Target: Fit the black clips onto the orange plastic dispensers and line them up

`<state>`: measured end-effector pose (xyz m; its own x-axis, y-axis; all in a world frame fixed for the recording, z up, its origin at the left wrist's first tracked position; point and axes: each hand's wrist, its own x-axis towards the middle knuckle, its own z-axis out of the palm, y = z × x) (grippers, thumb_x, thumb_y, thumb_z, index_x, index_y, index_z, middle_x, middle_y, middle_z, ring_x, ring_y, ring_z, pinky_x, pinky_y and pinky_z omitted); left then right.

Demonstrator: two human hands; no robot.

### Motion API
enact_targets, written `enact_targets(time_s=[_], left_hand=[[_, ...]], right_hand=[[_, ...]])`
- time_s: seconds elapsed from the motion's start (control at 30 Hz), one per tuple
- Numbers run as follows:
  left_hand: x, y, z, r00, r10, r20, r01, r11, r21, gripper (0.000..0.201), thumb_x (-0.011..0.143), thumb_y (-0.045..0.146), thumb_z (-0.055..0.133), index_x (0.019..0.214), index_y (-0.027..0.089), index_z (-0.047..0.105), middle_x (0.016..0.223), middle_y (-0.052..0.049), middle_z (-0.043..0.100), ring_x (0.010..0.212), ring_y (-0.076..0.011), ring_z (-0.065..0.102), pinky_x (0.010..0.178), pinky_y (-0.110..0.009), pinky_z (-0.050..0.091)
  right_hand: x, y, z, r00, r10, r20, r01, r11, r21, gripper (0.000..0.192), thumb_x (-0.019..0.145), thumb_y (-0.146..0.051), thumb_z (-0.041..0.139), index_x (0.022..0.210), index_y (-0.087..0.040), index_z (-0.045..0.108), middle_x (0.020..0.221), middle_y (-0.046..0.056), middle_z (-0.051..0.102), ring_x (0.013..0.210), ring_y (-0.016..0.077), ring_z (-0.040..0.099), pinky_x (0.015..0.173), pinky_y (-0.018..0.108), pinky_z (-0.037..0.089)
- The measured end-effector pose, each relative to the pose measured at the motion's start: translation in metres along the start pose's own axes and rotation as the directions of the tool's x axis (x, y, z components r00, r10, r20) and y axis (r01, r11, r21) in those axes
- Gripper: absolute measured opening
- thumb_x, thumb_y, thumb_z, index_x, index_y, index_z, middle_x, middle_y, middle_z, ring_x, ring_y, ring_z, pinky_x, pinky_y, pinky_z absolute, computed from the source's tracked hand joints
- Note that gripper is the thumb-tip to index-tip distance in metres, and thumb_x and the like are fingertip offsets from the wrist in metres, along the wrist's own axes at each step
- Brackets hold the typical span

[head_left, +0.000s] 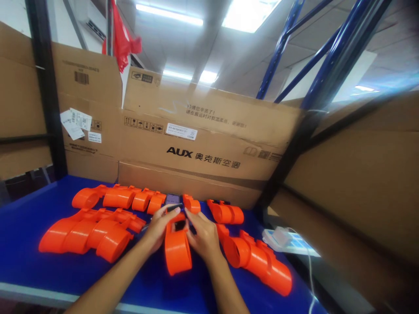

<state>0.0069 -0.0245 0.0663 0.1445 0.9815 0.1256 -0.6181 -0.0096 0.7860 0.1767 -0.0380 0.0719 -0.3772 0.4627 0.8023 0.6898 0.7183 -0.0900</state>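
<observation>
In the middle of the head view, both of my hands meet at an orange plastic part (178, 255) with a wide hollow ring at its near end. My left hand (159, 226) is closed at the part's narrow far end, with a thin black piece (174, 207) between thumb and forefinger. My right hand (204, 235) grips the same part from the right, its fingertips close to the black piece. A small dark gap shows between my hands on the part. My fingers hide much of its narrow end. Just behind my hands lies a dark device with a lit screen (173, 199).
Several like orange parts lie in rows at the left (78, 233) and right (262, 261) on the blue table (144, 283). Cardboard panels (203, 161) wall off the back. A white power strip (294, 242) with a cable sits at right, beside a dark post (278, 174).
</observation>
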Motion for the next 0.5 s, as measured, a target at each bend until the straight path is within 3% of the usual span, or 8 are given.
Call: enact_targets(time_s=[0.23,0.5], left_hand=[[-0.0001,0.0033,-0.0032,0.998,0.014,0.059,-0.023,0.988,0.156,0.040,0.069,0.040,0.084,0.098,0.015,0.071,0.060,0.002,0.065,0.042,-0.0088,0.052,0.042,-0.020,0.037],[-0.0009,0.0017,-0.0022,0.997,-0.010,0.078,-0.002,0.987,0.159,0.037,0.069,0.042,0.083,0.090,0.017,0.067,0.052,0.005,0.058,0.035,-0.0087,0.048,0.037,-0.020,0.033]], right_hand=[[-0.0003,-0.0005,0.0022,0.999,0.003,0.034,0.001,0.996,-0.095,0.052,0.087,-0.013,0.052,0.139,-0.017,0.055,0.084,0.008,0.070,0.069,0.0194,0.065,0.062,0.029,0.056],[-0.0023,0.0000,0.0023,0.999,-0.044,-0.028,0.042,0.997,-0.066,0.046,0.085,-0.010,0.054,0.130,-0.016,0.061,0.086,0.010,0.073,0.073,0.0201,0.069,0.069,0.032,0.060]])
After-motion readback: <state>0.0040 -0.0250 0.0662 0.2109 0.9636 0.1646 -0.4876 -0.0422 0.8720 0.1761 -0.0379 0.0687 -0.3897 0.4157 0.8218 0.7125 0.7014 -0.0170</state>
